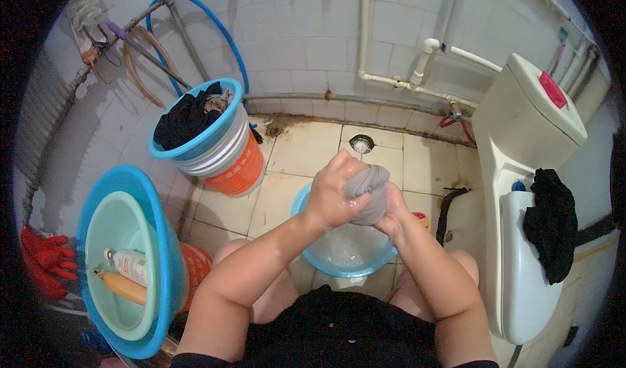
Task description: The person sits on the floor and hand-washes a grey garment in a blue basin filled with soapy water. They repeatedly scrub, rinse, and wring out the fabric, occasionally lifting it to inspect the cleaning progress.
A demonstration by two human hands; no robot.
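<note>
A bunched, wet grey cloth point(369, 189) is held between my two hands, above a blue basin point(352, 271) of cloudy, sudsy water on the floor. My left hand point(331, 192) wraps round the cloth from the left, with bits of foam on its skin. From the right, my right hand point(393, 213) grips the cloth's lower side, its fingers partly hidden behind the fabric. Part of a small red and yellow thing point(420, 219) shows beside the basin, behind my right wrist; its kind I cannot make out.
At left, a pale green basin point(98, 237) with bottles sits inside a larger blue basin point(140, 180). Farther back, dark clothes point(186, 121) fill a blue basin on a white and orange bucket point(235, 172). A toilet point(521, 290) with black cloth point(551, 228) stands right. A floor drain point(361, 144) lies ahead.
</note>
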